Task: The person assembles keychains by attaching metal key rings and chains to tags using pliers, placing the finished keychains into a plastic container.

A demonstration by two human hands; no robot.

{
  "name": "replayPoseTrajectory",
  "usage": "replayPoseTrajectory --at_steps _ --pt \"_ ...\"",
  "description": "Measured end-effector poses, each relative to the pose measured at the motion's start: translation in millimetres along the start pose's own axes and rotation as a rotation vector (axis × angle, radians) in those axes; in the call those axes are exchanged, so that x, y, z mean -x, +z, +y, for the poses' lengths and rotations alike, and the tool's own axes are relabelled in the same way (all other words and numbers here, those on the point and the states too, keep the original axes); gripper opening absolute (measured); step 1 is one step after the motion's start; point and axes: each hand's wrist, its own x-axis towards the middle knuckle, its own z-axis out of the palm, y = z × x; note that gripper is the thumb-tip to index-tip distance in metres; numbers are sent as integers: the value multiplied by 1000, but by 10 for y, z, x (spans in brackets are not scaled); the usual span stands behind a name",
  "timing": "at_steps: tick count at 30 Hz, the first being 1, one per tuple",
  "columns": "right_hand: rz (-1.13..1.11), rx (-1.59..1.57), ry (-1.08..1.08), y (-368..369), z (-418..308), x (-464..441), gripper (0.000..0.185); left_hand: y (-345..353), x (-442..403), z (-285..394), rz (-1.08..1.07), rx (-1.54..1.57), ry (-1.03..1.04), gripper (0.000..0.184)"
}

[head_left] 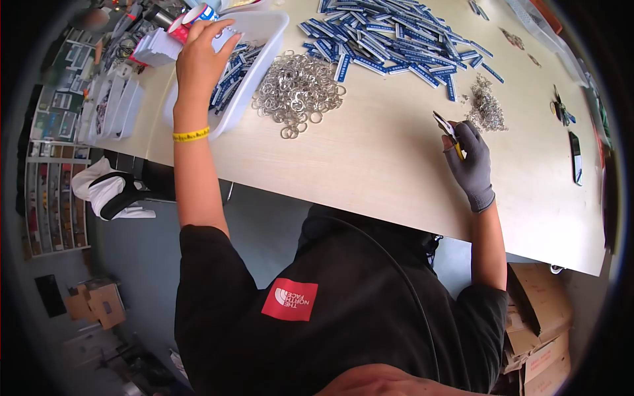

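Observation:
My bare left hand (208, 49), with a yellow band (191, 134) at its wrist, is raised over the white bin (264, 59). Its thumb and fingers are apart; something small and pale shows behind the gap, too unclear to name. Blue-and-white strips (228, 89) lie in the bin. My right hand (472, 162), in a grey glove, is closed round yellow-handled pliers (452, 135), whose jaws point up and left. Left of the pliers lies a pile of metal rings (297, 89). Small metal pieces (487, 105) are heaped just beyond the right hand.
A large pile of blue-and-white strips (389, 36) covers the table's (370, 145) far middle. At the right lie a dark tool (563, 109) and a phone (576, 158). Cups (178, 30) and narrow white trays (119, 105) stand at the left. Cardboard boxes (541, 310) are below right.

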Motion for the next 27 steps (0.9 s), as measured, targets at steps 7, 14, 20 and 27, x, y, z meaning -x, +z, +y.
replayPoseTrajectory --at_steps 7,14,20,27 --pt "-57 -42 20 16 -19 25 20 164 484 446 -360 280 -10 24" --pt "-120 -45 -6 60 6 31 22 572 723 580 -437 121 135 12" --pt "-174 -180 89 25 5 -1 22 567 483 682 -591 1053 -306 8" --pt "-97 -858 284 245 -181 13 38 476 484 1940 -834 1550 -309 12"
